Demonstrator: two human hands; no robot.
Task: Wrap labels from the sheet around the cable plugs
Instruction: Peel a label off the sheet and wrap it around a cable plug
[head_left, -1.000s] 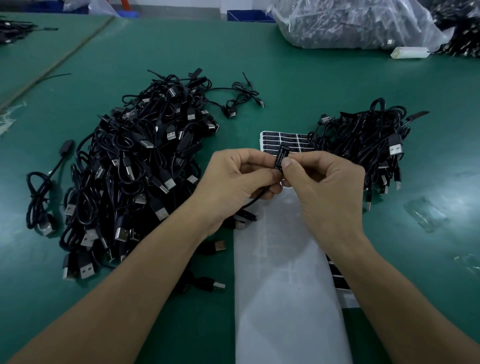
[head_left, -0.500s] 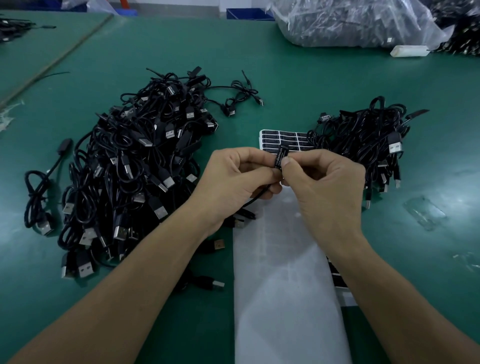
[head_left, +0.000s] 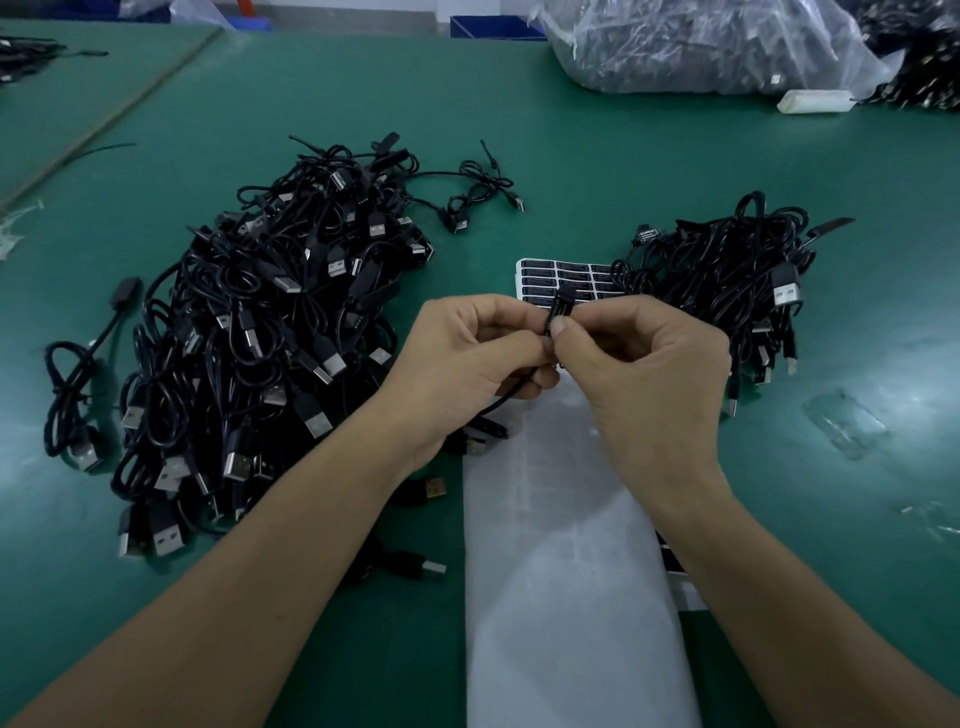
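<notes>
- Spread over a green table (head_left: 571, 171): a big heap of black cables (head_left: 270, 353) to the left, a smaller bundle (head_left: 727, 280) to the right, one loose cord (head_left: 72, 379) at the far left edge.
- Lying between the two piles, a label sheet (head_left: 545, 273); its right edge tucked under the smaller bundle, its near part hidden behind both hands.
- Running toward the viewer from under the hands, a long white paper strip (head_left: 561, 597).
- At the far right corner, a clear plastic bag (head_left: 701, 47) of dark parts, with a small white block (head_left: 815, 100) just beside it.
- Left hand (head_left: 462, 374): fingers curled, thumb and forefinger pinching the lower end of a black plug (head_left: 560, 312).
- Right hand (head_left: 649, 374): thumb and forefinger pinched on the same plug from the other side, remaining fingers curled in.
- Plug held above the table, in front of the label sheet; long axis nearly upright in view, free end pointing away from the person.
- Hanging from its lower end, a thin cable (head_left: 511, 392), down and left beneath the left hand.
- Label on the plug not clearly separable from the black body.
</notes>
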